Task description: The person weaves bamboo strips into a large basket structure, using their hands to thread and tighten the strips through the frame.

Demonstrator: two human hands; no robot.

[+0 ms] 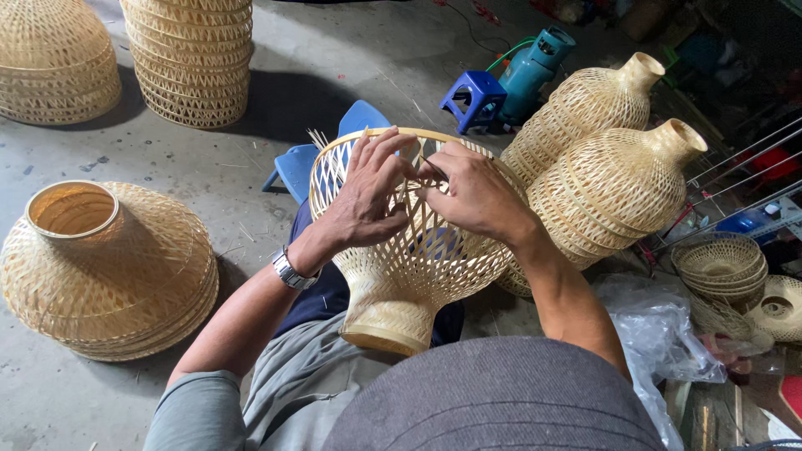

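While the work is seen from above, the scene is set out as follows.

Woven shade in hand: a bamboo lampshade of open lattice is held on the lap, narrow neck towards the body and wide rim tilted away, just in front of a blue chair.

Left hand: the left hand is laid over the near side of the rim, fingers spread and curled onto the lattice; a thin bamboo strip is pinched between its fingertips and those of the other hand. A metal wristwatch is worn on this wrist.

Right hand: the right hand is pressed on the rim beside the left, fingers bent and closed on the same strip; the two hands are touching at the fingertips.

Right of the lap: two finished bottle-shaped shades are lying against one another, close beside the held shade; small woven bowls are stacked further right, with clear plastic bags near them.

Left of the lap: a stack of dome-shaped shades is resting on the concrete floor.

Far side: two more stacks of shades are standing well apart from the hands, and a small blue stool is set beside a teal gas cylinder.
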